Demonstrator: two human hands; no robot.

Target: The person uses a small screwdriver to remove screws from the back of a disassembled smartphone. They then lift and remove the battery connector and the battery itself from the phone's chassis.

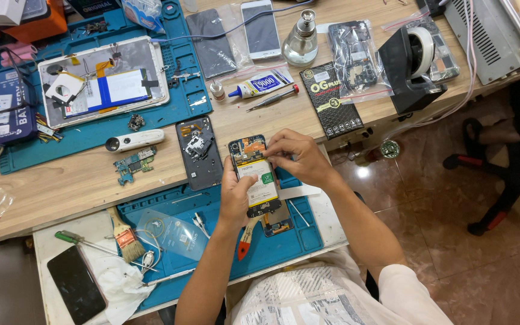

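An opened smartphone (pixel 254 174) with its back cover off shows a white battery and an orange-brown board at the top. My left hand (pixel 235 195) holds it by the lower left side, above the near blue mat (pixel 296 238). My right hand (pixel 299 159) touches the phone's upper right edge, fingertips pinched at the board. Whether a small part sits between those fingertips is too small to tell.
A dark phone back cover (pixel 198 151) lies just left. An opened tablet (pixel 103 81) rests on the far blue mat (pixel 188 99). A brush (pixel 124 233), screwdrivers, a glue tube (pixel 259 84), a glass bottle (pixel 301 41), phones and a tape dispenser (pixel 413 63) crowd the bench.
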